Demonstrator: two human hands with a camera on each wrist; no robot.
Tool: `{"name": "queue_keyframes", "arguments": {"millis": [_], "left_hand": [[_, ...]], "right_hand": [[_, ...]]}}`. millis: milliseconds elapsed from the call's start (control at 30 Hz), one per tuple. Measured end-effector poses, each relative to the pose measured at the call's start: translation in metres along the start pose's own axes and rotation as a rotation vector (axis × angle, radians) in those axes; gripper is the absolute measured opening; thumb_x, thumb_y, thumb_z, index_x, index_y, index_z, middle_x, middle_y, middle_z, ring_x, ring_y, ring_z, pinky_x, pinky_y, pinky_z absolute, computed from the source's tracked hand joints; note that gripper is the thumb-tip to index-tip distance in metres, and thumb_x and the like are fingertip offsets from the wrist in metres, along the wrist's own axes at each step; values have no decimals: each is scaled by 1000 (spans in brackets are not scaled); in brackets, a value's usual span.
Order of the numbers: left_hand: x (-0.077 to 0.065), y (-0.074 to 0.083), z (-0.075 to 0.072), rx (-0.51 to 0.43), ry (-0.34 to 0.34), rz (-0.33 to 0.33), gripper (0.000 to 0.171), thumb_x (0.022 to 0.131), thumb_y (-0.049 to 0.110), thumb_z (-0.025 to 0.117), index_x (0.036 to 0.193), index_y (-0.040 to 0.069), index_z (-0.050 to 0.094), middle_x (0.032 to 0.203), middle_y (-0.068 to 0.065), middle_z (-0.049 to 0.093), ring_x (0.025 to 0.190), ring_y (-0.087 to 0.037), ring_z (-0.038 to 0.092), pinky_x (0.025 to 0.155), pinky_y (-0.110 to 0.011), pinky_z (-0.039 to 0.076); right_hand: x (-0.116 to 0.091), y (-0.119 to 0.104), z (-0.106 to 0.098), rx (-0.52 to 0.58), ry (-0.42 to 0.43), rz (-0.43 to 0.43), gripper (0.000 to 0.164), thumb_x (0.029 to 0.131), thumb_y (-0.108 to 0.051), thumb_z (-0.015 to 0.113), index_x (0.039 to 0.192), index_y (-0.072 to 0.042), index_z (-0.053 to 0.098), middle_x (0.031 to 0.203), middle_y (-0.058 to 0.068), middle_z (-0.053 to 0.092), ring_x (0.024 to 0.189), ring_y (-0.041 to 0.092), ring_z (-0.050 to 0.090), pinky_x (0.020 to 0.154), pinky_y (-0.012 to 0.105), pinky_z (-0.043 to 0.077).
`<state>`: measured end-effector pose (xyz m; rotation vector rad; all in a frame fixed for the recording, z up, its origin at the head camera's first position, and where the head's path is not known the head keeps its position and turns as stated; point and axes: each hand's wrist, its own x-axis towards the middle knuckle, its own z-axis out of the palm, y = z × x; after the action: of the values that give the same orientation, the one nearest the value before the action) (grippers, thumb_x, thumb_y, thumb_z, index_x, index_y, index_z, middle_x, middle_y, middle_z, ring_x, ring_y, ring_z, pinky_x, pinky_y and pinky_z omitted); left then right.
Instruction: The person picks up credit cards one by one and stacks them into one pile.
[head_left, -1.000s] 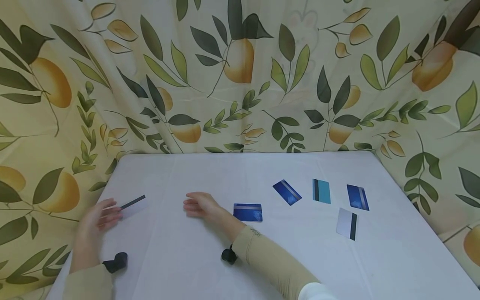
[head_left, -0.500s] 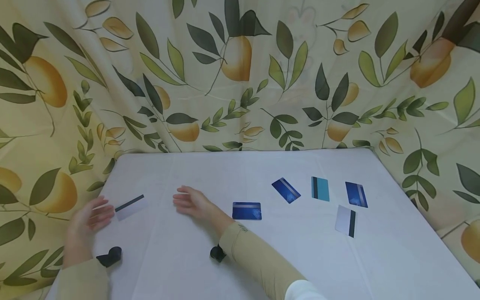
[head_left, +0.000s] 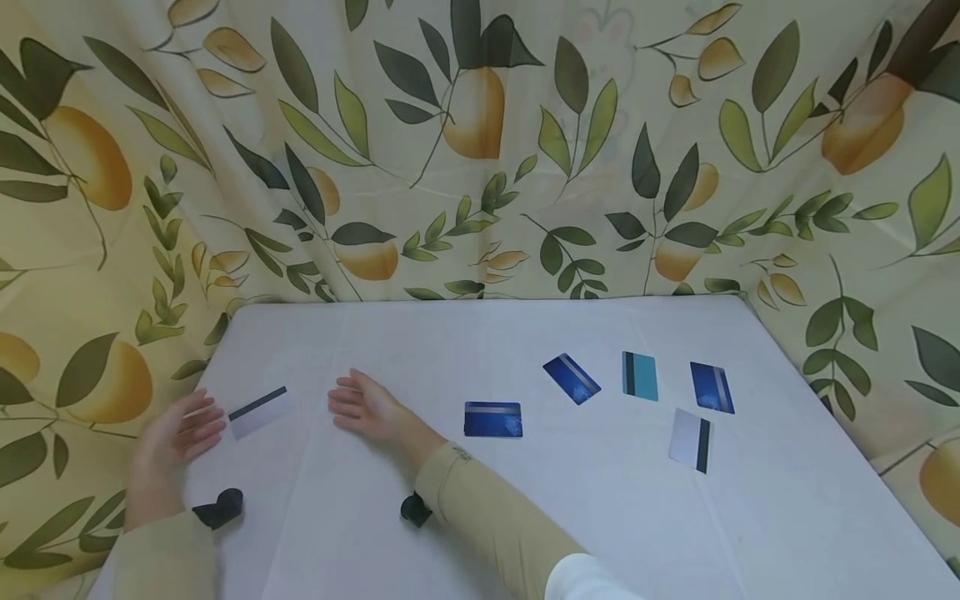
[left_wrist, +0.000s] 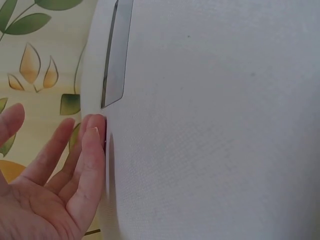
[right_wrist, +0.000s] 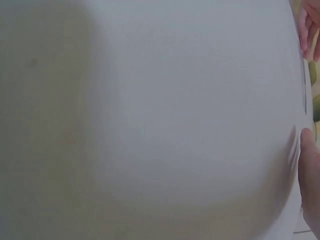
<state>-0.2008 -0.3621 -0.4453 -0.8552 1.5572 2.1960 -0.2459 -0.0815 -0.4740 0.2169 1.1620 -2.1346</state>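
Note:
My left hand is at the table's left edge with its fingers extended and nothing held. Just right of its fingertips lies a whitish card with a black stripe. In the left wrist view, that card lies a small gap beyond the fingers. To the card's right is my right hand, fingers pointing left, empty and apart from the card. Only part of the right hand shows in the right wrist view, at the right edge.
A blue card lies right of the right hand. Farther right are another blue card, a teal card, a third blue card and a white striped card. A patterned curtain hangs behind the white table.
My right hand has moved left, away from the nearest blue card. My left hand has drawn back slightly left from the whitish card, which now lies flatter and shows more of its face.

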Motion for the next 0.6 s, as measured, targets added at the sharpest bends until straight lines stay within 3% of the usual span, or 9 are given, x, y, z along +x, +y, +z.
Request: {"name": "queue_keyframes", "arguments": {"millis": [233,600], "left_hand": [[-2,4,2,22,-31,1,22,88,36,59,74,19,64,75,1,69,75,-16,67,76,-32,55],[11,2,-6,103,-106,28,17,88,38,58,90,21,59,82,4,69,81,-13,67,79,-32,54]], "right_hand": [[8,7,9,20,-26,1,57,99,-40,28,139,2,30,139,24,35,130,37,32,108,48,26],[11,14,16,18,-66,10,67,97,-50,18,143,-1,23,145,22,26,134,35,24,111,47,18]]}}
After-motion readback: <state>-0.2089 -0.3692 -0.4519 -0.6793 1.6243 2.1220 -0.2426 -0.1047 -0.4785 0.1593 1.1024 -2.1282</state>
